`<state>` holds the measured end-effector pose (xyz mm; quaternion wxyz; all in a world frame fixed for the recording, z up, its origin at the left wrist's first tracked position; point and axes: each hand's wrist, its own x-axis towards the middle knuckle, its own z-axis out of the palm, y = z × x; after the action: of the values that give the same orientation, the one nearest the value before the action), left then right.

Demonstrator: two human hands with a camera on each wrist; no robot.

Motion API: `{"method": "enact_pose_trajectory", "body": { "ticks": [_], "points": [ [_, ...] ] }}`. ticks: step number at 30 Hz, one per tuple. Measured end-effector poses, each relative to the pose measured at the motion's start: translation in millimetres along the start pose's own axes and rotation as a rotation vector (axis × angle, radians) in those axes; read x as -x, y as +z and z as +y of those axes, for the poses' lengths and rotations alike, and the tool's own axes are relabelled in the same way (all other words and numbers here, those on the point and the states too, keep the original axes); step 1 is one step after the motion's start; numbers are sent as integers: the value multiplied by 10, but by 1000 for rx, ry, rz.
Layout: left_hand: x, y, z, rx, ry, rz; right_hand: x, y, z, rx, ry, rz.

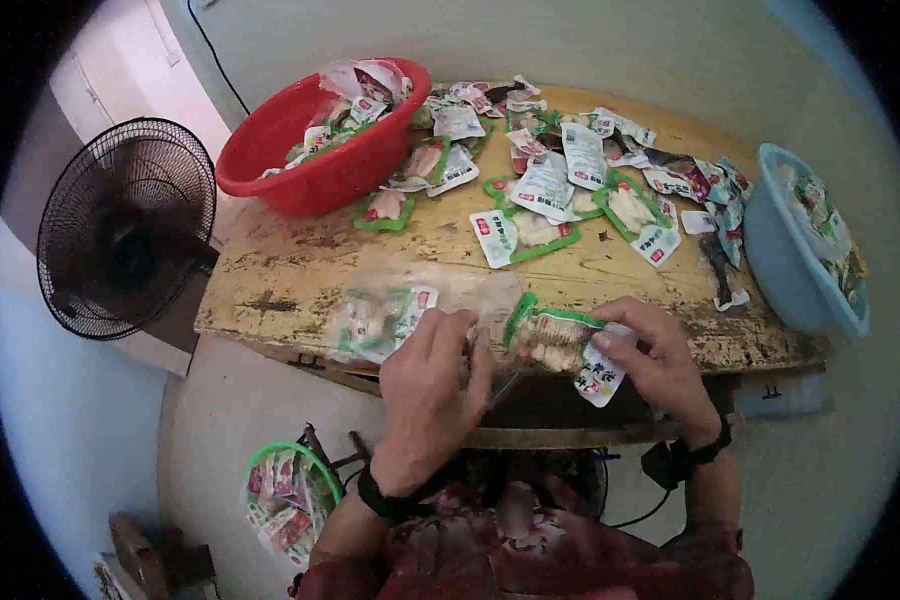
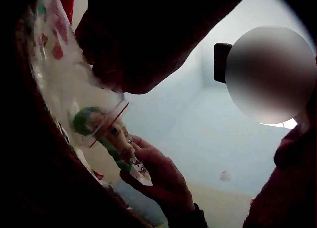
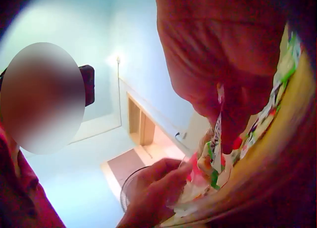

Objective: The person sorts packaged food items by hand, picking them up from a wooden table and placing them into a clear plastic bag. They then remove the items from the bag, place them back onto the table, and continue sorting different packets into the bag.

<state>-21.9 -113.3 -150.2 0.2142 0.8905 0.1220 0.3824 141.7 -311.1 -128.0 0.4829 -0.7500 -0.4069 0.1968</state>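
My left hand (image 1: pixel 430 385) grips a clear plastic bag (image 1: pixel 485 290) at its right end, over the table's front edge. Inside the bag lies a green-and-white food packet (image 1: pixel 365 318). Between the thumb and fingers of my right hand (image 1: pixel 655 360) is a sealed packet (image 1: pixel 550 340) with a green border, pale food showing through and a white printed flap. This packet points its green end at the bag. In the left wrist view, a red line along the bag's mouth (image 2: pixel 111 123) crosses in front of the packet's end.
Many similar packets (image 1: pixel 540 235) lie across the back of the worn yellow table (image 1: pixel 300 260). A red basin (image 1: pixel 310 185) with packets stands at the back left, a tilted blue basin (image 1: pixel 805 270) at the right. A green-rimmed basket (image 1: pixel 290 450) and a black fan (image 1: pixel 125 230) are at the left.
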Motion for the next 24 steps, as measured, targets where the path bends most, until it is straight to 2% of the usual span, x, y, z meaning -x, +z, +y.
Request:
{"method": "enact_pose_trajectory", "body": {
  "ticks": [2,3,5,7,9,12,14,15,18,21,24],
  "points": [
    [-4,-25,43,32,26,36,-81,96,-46,-72,32,-82],
    [-6,-27,70,26,38,45,-145,169,-23,-47,-85,-69],
    [-14,-18,95,14,66,82,-230,281,-166,-108,5,-105],
    [-26,-16,116,53,76,99,-362,440,-115,-227,-112,-138],
    [-42,-35,152,57,91,107,-438,481,-311,-220,77,-182],
    [-61,-53,200,68,130,118,-635,640,-327,-277,42,-222],
    [-63,7,161,145,172,149,-783,800,-207,-329,-268,-206],
    [-55,25,141,142,141,105,-834,799,-187,-345,-215,-324],
    [-82,43,59,157,121,121,-895,909,-52,-148,-360,-208],
    [-91,34,35,213,81,86,-902,982,-20,-325,-280,-82],
    [-79,110,-3,252,68,100,-775,987,-41,-147,-327,-128]
  ]
}}
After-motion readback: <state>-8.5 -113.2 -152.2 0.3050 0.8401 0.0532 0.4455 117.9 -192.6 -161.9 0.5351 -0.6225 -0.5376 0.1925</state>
